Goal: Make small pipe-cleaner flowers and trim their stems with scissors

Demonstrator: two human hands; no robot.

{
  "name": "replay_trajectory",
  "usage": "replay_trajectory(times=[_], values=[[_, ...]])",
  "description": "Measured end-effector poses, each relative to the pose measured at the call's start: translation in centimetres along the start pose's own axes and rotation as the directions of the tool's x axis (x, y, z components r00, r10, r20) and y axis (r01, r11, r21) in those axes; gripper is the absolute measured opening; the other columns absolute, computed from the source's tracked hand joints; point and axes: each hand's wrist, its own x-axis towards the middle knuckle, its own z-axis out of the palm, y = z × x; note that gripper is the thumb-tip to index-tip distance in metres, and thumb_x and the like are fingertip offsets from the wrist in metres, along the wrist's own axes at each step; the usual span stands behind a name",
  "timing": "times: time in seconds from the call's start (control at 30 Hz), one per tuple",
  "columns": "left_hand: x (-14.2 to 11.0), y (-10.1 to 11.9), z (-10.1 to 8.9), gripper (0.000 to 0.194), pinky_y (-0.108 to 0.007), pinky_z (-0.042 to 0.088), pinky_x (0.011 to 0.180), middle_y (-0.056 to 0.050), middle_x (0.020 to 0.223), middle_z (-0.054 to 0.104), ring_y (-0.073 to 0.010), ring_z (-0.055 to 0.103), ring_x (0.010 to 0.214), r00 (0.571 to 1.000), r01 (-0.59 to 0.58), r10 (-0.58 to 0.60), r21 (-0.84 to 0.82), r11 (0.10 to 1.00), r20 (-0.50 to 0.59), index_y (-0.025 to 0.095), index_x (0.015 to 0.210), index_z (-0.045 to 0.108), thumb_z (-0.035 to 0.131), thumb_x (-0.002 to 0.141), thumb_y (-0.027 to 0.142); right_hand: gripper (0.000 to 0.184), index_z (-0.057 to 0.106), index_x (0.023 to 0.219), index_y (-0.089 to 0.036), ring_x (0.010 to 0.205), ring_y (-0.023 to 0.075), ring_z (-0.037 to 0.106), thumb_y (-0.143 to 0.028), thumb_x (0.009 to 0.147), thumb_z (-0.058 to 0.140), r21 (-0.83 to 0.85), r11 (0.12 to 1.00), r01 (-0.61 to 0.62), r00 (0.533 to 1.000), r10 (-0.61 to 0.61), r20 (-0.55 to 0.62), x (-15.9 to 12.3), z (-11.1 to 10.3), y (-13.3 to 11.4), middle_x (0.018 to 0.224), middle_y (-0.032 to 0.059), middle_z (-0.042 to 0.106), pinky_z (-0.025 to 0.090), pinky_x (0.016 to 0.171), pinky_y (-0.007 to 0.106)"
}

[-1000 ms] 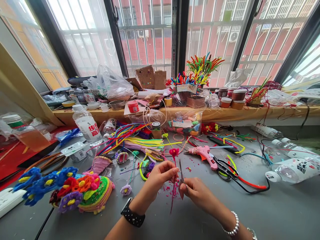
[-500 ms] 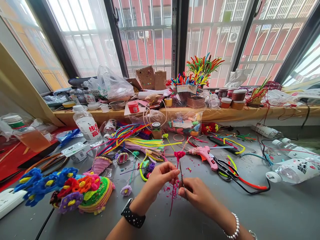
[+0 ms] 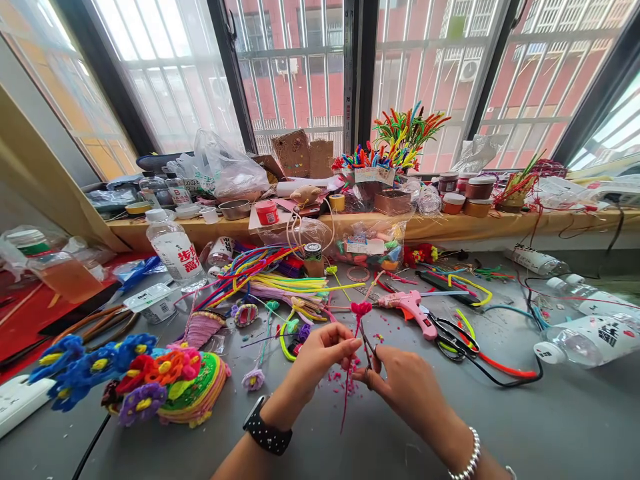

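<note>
Between thumb and fingers, my left hand (image 3: 327,352) pinches the stem of a pink-red pipe-cleaner flower (image 3: 360,309). The flower head points up, and its thin dark-red stem (image 3: 345,403) hangs below my fingers. Small scissors (image 3: 369,347) are in my right hand (image 3: 400,380), fingers through the handles. Their blades are a little apart and point up beside the stem, just under the flower head; whether they touch it I cannot tell. Pink fuzz clippings (image 3: 336,383) lie scattered on the grey table beneath my hands.
A pink glue gun (image 3: 413,310) and larger black-handled scissors (image 3: 453,340) lie to the right. Pipe cleaners (image 3: 290,287) are bundled behind my hands. Finished fuzzy flowers (image 3: 143,377) rest at left. Plastic bottles stand at left (image 3: 175,250) and lie at right (image 3: 590,340).
My right hand has turned and its fingers have spread, so the scissors' blades have come apart. The left hand with the flower stays nearly in place.
</note>
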Motion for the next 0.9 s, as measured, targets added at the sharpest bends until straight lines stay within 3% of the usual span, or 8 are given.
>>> replay_trajectory(times=[0.3,0.57,0.7,0.8,0.9], values=[[-0.05,-0.08,0.12,0.028,-0.018,0.033,0.045,0.004,0.048,0.052,-0.0057,0.044,0.043,1.000,-0.016,0.016,0.021,1.000,-0.003,0.014,0.059,0.049,0.067,0.058,0.035,0.035,0.053,0.061,-0.019,0.053,0.0167,0.056,-0.047,0.079,0.041,-0.032,0.999,0.016,1.000,-0.017,-0.014,0.09,0.26,0.18,0.059,0.0027,0.061,0.018,0.044,0.024],[-0.01,-0.05,0.18,0.028,-0.019,0.033,0.046,0.006,0.047,0.048,-0.0059,0.044,0.043,1.000,-0.020,0.021,0.043,0.999,-0.016,0.014,0.058,0.048,0.067,0.058,0.036,0.037,0.054,0.057,-0.018,0.053,0.0149,0.054,-0.038,0.083,0.038,-0.021,0.999,0.033,0.999,-0.033,-0.004,0.46,0.52,0.41,0.060,0.0039,0.062,0.015,0.045,0.025],[0.04,-0.13,0.03,0.027,-0.019,0.033,0.048,0.005,0.049,0.048,-0.0058,0.043,0.045,0.999,-0.034,0.035,0.051,0.998,-0.022,0.014,0.060,0.049,0.065,0.060,0.035,0.050,0.049,0.053,-0.016,0.048,0.0118,0.047,-0.050,0.083,0.027,0.226,0.973,0.044,0.995,-0.063,0.077,0.73,0.60,0.68,0.052,0.0019,0.056,0.020,0.045,0.023],[0.01,-0.06,0.00,0.026,-0.019,0.033,0.048,0.005,0.049,0.048,-0.0064,0.043,0.045,0.999,-0.037,0.038,0.047,0.998,-0.021,0.014,0.060,0.049,0.064,0.061,0.036,0.059,0.049,0.063,-0.016,0.049,0.0104,0.043,-0.061,0.079,0.014,0.473,0.874,0.114,0.976,-0.188,0.112,0.73,0.79,0.67,0.054,-0.0008,0.052,0.025,0.046,0.021],[-0.06,0.07,0.06,0.027,-0.020,0.033,0.048,0.004,0.049,0.049,-0.0068,0.043,0.046,0.999,-0.034,0.034,0.043,0.999,-0.019,0.014,0.060,0.049,0.064,0.061,0.037,0.060,0.047,0.068,-0.016,0.052,0.0094,0.042,-0.065,0.077,0.012,0.585,0.796,0.155,0.953,-0.277,0.125,0.66,0.98,0.54,0.058,-0.0022,0.050,0.026,0.046,0.020]])
